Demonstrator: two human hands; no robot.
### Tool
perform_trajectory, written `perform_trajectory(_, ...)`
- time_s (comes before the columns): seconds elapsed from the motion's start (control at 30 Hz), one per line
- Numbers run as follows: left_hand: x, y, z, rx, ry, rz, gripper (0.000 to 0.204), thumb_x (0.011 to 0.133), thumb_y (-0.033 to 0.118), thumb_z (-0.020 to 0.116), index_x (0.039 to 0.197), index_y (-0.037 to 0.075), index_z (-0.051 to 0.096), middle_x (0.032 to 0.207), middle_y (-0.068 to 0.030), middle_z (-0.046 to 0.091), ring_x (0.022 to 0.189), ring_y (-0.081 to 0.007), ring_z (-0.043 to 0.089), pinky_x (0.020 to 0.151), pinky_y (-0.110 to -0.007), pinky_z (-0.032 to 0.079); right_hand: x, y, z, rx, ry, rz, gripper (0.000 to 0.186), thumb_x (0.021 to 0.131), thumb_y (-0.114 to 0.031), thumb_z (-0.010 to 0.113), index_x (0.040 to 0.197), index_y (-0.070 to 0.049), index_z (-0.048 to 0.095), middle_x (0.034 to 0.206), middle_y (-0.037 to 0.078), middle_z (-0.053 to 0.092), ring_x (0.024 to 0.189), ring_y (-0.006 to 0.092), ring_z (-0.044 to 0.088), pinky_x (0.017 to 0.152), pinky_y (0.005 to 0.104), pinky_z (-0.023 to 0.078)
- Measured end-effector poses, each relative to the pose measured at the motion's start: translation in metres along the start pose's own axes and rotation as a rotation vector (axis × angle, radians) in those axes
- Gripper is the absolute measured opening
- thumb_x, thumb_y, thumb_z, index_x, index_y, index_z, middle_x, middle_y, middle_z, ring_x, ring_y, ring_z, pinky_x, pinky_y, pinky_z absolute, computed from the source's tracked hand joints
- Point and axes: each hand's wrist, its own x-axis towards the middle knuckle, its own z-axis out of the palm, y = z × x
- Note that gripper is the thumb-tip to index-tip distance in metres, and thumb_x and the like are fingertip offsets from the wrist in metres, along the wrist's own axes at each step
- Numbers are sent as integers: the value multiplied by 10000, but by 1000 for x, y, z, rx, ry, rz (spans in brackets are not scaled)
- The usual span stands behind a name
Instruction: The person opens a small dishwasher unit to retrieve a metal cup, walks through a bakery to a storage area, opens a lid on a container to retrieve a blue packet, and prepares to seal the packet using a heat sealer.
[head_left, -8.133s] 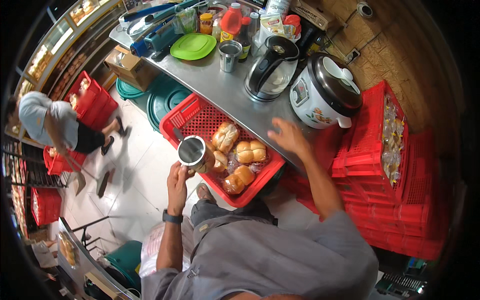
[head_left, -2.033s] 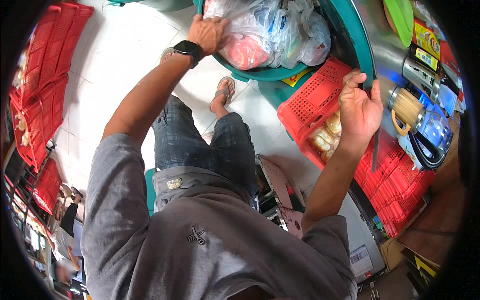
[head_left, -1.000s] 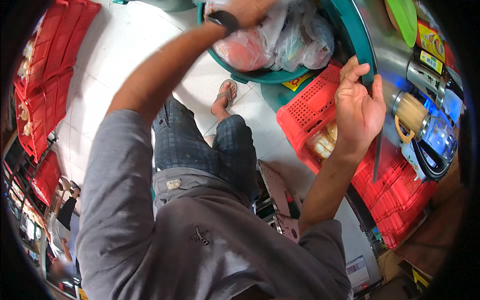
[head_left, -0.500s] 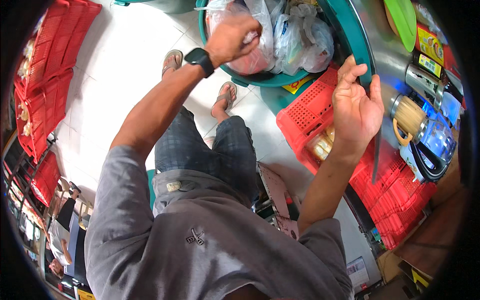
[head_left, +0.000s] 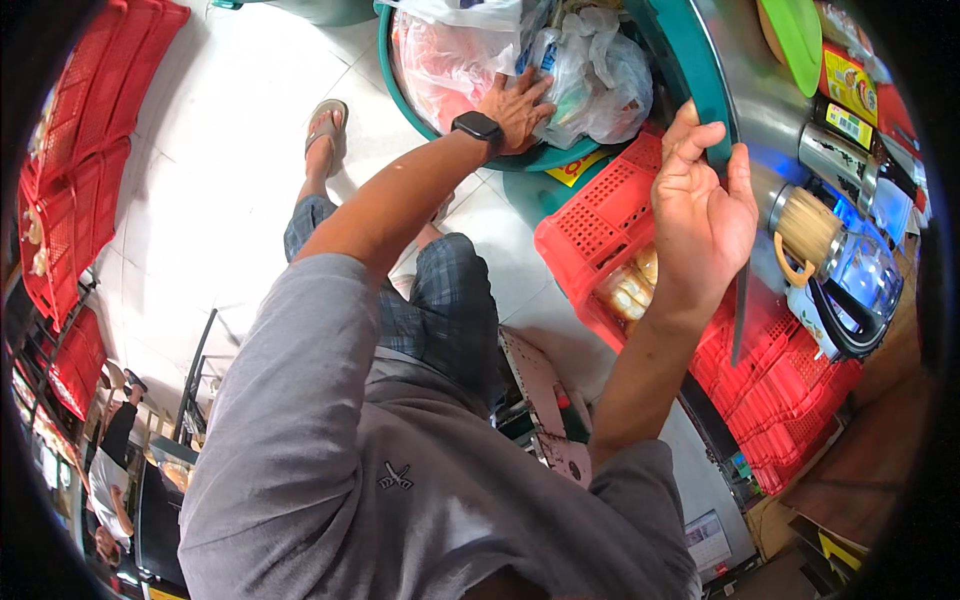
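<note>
My left hand (head_left: 516, 112), fingers apart, rests on clear and white plastic bags (head_left: 600, 85) inside a large teal bin (head_left: 392, 70). Palm up, my right hand (head_left: 705, 215) has its fingertips hooked on the edge of a raised teal lid (head_left: 690, 45) at the bin's right side. Beneath that hand and forearm is a red perforated crate (head_left: 590, 222) with packed bread (head_left: 630, 285), partly hidden by my arm.
A steel counter (head_left: 755, 130) along the right holds a green plastic lid (head_left: 795, 40), steel container (head_left: 835, 160), kettle (head_left: 860, 290) and packets. Red crates (head_left: 790, 420) are stacked below it. More crates (head_left: 95, 90) stand left on the tiled floor (head_left: 230, 150). A person (head_left: 105, 480) is at far left.
Eight seconds ago my left hand held a steel cup over bread. In the last second it went from closed above the bags to spread upon them. My right hand stayed at the lid.
</note>
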Motion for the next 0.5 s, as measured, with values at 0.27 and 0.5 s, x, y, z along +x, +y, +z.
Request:
perform_trajectory(0.27, 10, 44, 13, 29, 95, 88, 649, 680, 249, 741, 1259, 36, 540, 1338, -142, 525, 1204, -308, 515, 1085, -516, 308, 1, 2, 0, -34, -33, -42, 472, 1039, -276, 407, 1279, 130, 418, 1293, 283, 452, 1189, 375, 486, 930, 442, 554)
perform_trajectory(0.5, 30, 1, -4, -98, 284, -154, 379, 819, 82, 544, 1196, 48, 544, 1287, -147, 518, 1089, -366, 560, 854, -455, 516, -2, 0, 0, -47, 20, -36, 497, 1033, -285, 430, 1303, 130, 392, 1261, 265, 492, 1167, 359, 516, 899, 420, 572)
